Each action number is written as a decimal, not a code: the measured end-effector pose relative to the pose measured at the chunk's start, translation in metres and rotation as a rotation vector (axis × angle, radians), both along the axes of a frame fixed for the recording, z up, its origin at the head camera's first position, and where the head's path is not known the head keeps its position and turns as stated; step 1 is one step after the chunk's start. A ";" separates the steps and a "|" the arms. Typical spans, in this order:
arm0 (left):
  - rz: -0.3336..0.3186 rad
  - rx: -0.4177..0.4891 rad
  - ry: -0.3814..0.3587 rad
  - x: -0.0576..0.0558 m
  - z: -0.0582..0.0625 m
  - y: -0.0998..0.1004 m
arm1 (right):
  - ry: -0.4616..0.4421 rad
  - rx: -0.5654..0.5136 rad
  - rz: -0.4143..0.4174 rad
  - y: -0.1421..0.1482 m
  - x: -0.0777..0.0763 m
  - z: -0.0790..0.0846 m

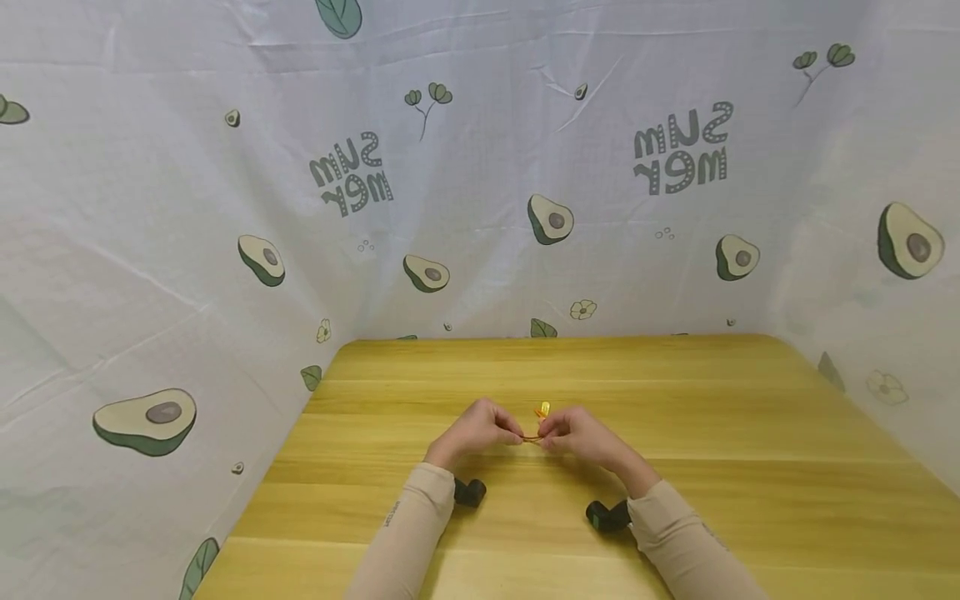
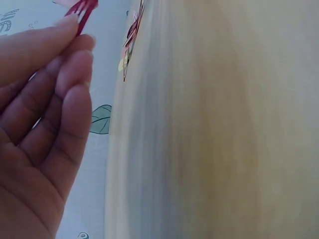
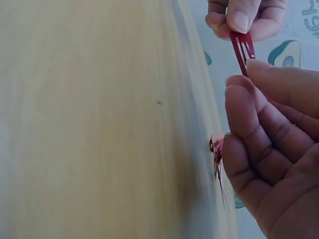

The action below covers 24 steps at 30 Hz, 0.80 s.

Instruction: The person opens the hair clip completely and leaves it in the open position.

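Note:
A red snap hair clip (image 3: 242, 49) is stretched between both hands, just above the table. My left hand (image 1: 477, 431) pinches one end between thumb and fingertips. The opposite end is pinched by my right hand (image 1: 583, 435). In the left wrist view, only part of the clip (image 2: 84, 14) shows at the top edge, beside the thumb. Just beyond the hands lies a small orange and yellow item (image 1: 544, 409). Thin strands trail from this small item (image 3: 218, 147) in the right wrist view.
The wooden table (image 1: 675, 400) spreads around both hands. A white curtain (image 1: 487, 167) printed with avocados and leaves hangs behind it and along the sides. Black devices (image 1: 470, 493) sit beneath both wrists, near the sleeves (image 1: 408, 525).

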State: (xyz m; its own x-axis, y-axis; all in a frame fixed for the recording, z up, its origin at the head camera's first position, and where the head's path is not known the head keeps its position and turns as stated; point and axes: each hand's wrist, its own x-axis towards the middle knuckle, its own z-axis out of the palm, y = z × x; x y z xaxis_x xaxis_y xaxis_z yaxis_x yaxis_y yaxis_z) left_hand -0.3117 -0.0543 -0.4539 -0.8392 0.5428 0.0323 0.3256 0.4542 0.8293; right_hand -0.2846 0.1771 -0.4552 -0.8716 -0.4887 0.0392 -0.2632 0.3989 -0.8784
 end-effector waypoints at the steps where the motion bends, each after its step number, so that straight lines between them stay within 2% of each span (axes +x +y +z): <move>1: -0.011 -0.013 0.010 0.000 0.000 0.000 | 0.003 0.015 -0.002 0.000 0.000 -0.001; 6: -0.064 -0.061 0.042 -0.001 -0.002 0.001 | 0.056 0.104 0.008 -0.001 -0.001 -0.005; 12: -0.042 -0.036 -0.042 0.008 -0.004 0.003 | 0.072 0.172 0.038 -0.002 0.002 -0.006; 16: -0.022 -0.057 -0.079 0.013 -0.005 0.005 | 0.103 0.205 0.048 -0.003 0.002 -0.007; 24: -0.031 -0.137 -0.014 0.011 -0.006 0.007 | 0.159 0.207 0.088 -0.004 0.007 -0.003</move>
